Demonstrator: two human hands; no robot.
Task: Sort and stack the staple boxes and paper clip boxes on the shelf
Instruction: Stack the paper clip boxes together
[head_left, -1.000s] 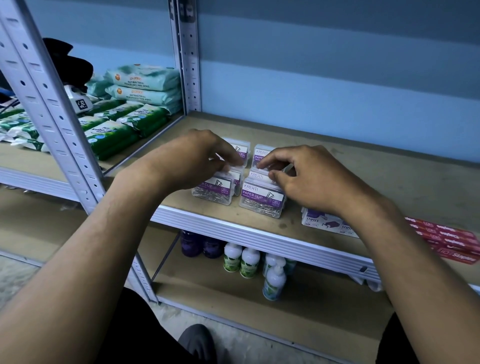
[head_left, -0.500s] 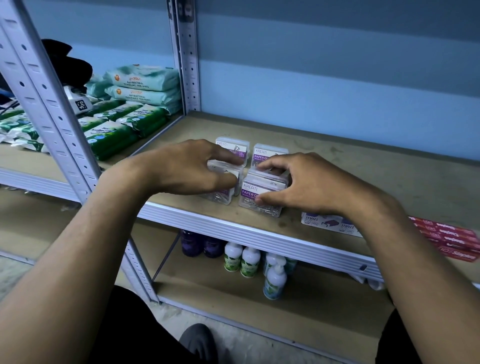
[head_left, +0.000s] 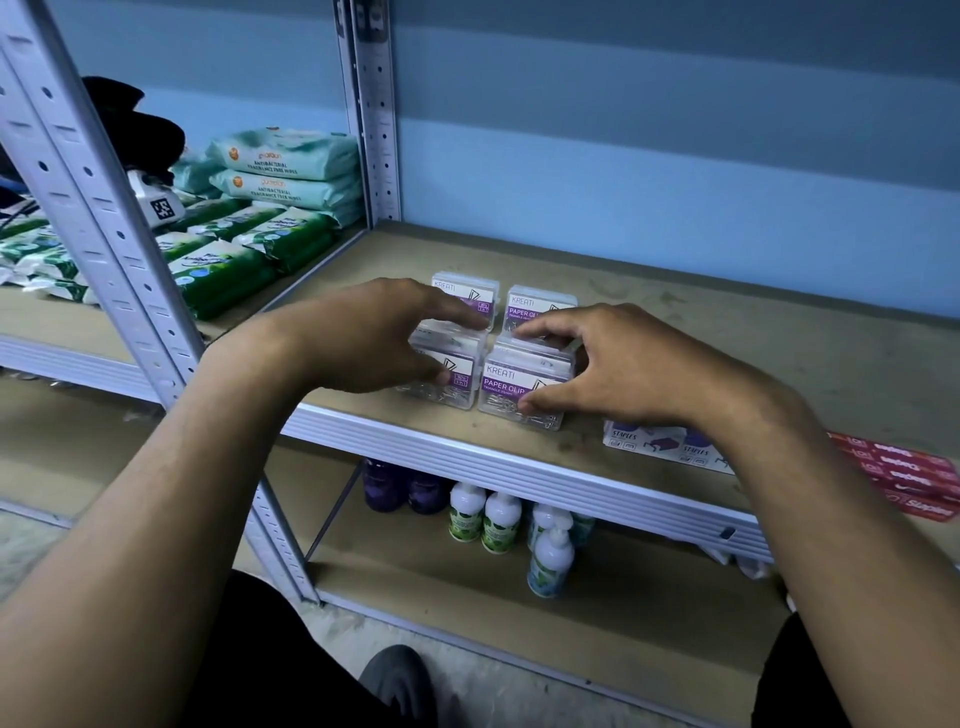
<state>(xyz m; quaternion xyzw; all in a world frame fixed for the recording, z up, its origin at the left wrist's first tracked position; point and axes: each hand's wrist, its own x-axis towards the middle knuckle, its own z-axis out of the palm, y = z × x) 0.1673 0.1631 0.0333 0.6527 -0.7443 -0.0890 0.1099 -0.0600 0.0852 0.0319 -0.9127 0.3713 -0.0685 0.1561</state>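
Four clear plastic paper clip boxes with purple labels (head_left: 524, 387) grouped at the wooden shelf's front edge (head_left: 519, 452); left hand (head_left: 374, 338) and right hand (head_left: 613, 364) each grip a front stack; white staple boxes (head_left: 654, 447) and red staple boxes (head_left: 914, 473), right of them, apparently unstacked.

Single head-worn, wide-angle view, looking forward and steeply down from above the person's own forearms, which enter from the lower left and lower right corners. The camera sits close to the shelf (head_left: 701, 332), whose wooden board fills the middle of the frame, front rail running diagonally. The left hand (head_left: 363, 332) and right hand (head_left: 613, 364) lie near centre. The lower shelf board (head_left: 649, 597), the floor and a shoe tip (head_left: 400, 675) appear along the bottom; the blue wall (head_left: 675, 130) closes the top.
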